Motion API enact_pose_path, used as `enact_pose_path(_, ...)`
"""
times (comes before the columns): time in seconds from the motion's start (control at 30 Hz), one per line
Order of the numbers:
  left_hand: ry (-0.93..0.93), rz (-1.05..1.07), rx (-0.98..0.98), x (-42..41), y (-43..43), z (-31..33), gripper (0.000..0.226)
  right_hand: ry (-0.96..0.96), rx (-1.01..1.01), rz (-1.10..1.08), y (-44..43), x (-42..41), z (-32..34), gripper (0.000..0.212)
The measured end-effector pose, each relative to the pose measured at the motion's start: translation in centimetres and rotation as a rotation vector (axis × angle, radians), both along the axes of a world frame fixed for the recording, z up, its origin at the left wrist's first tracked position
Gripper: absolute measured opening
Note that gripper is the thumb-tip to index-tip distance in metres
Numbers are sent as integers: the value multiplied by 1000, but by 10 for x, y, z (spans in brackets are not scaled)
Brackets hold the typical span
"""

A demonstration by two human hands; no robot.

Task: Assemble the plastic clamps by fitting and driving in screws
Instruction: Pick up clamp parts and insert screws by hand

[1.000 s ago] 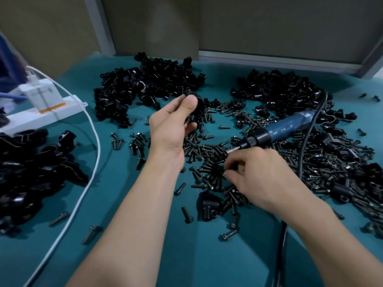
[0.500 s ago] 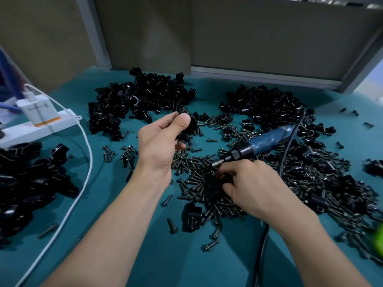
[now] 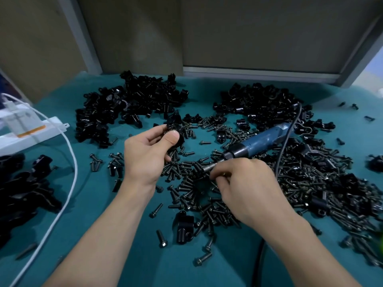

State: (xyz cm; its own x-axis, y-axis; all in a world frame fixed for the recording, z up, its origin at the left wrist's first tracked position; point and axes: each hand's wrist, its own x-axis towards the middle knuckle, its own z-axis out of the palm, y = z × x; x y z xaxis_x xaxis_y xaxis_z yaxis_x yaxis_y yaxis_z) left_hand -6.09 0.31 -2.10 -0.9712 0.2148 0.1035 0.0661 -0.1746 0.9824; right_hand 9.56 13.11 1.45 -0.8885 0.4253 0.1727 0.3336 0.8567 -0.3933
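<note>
The left hand (image 3: 149,156) held a black plastic clamp (image 3: 176,131) up over the teal bench (image 3: 103,204), its grip closed round it with thumb and fingers; the right hand (image 3: 248,189) sat low on the pile of screws (image 3: 186,179), its grip curled and pinching what was maybe one screw (image 3: 215,177), too small to be sure; the blue electric screwdriver (image 3: 263,140) lay on the pile, its tip just beside that hand; heaps of clamps (image 3: 134,104) lay at the back; a white cable (image 3: 70,162) ran down the left.
</note>
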Motion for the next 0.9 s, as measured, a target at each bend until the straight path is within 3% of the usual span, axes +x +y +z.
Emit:
enact_pose_path(0.07,6,-19,-16,1,3,-1,27,-3,-130,21,-4,0,-1,7)
enact_pose_path(0.17,46,-55,-40,6,6,1,27,-21,-47,71,-14,-3,-9,15)
enact_pose_path(0.33,36,-68,-53,10,6,4,27,-17,-24,70,-23,-10,-17,8)
enact_pose_path(0.6,1,-87,1,10,2,4,25,340,-923,105,0,-2,-7,19)
enact_pose_path(0.9,-64,-142,51,12,-1,8,35,536,-1170,151,2,-2,0,20)
